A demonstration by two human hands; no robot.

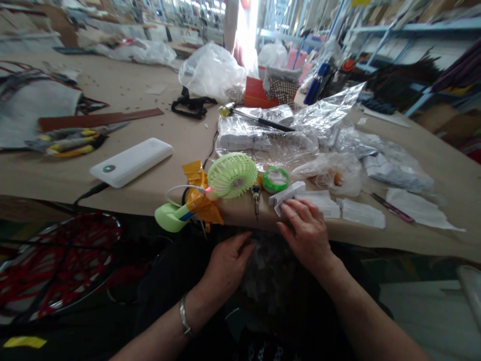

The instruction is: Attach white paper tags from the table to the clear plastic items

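Observation:
My right hand (306, 233) reaches over the table's front edge. Its fingertips rest on a small stack of white printed labels (291, 195), and the thumb stands apart from the fingers. More white label strips (319, 201) lie flat just beyond these fingertips. My left hand (229, 260) hovers below the edge, over my lap, its thumb and forefinger slightly apart with nothing visible between them. Its other fingers are partly hidden. Close by on the table are a small screwdriver-like tool (256, 194) with a yellow handle and a round green container (275, 179).
A light green fan (233, 175) is taped at the edge. Left of it lie a white power bank (131, 161) and yellow-handled pliers (75, 140). Behind are a hammer (259, 119) on bagged labels and clear plastic bags (214, 70). Pink-handled tweezers (393, 207) lie right.

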